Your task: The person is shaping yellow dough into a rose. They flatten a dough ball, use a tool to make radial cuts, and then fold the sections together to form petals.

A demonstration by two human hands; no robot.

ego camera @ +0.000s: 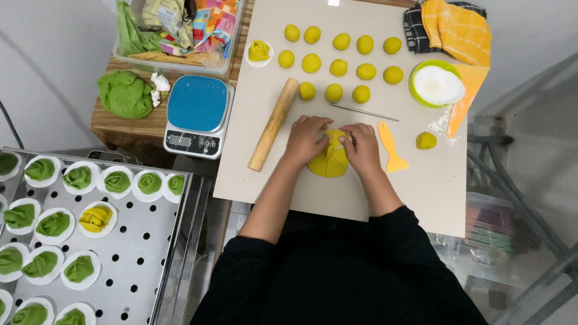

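A flat piece of yellow dough, cut into overlapping rounds, lies on the beige work mat. My left hand and my right hand both pinch and fold its upper edge, fingers closed on the dough. A wooden rolling pin lies just left of my left hand. Right of my right hand rests an orange plastic scraper, and a thin metal rod lies just above both hands.
Several yellow dough balls sit in rows at the mat's far side. A green bowl of flour, cloths, a blue kitchen scale, a green dough lump and a perforated steel tray of green shaped buns surround the mat.
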